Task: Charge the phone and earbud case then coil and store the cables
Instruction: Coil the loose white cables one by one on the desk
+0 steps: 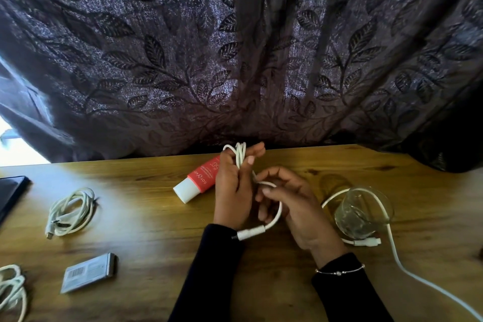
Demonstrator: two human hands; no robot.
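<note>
Coiling in hand — left hand (231,185) grips white cable (271,214) loops; right hand (295,206) pinches its tail — next, wrap the tail.

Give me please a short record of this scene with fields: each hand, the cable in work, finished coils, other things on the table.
left hand: upright, white cable looped around its fingers
right hand: pinches the same cable, guiding a loop
cable plug: hangs free near left wrist
finished coil: lies on table, left
second coil: left edge, partly out of view
others: red tube, glass, grey box, loose cable
</note>
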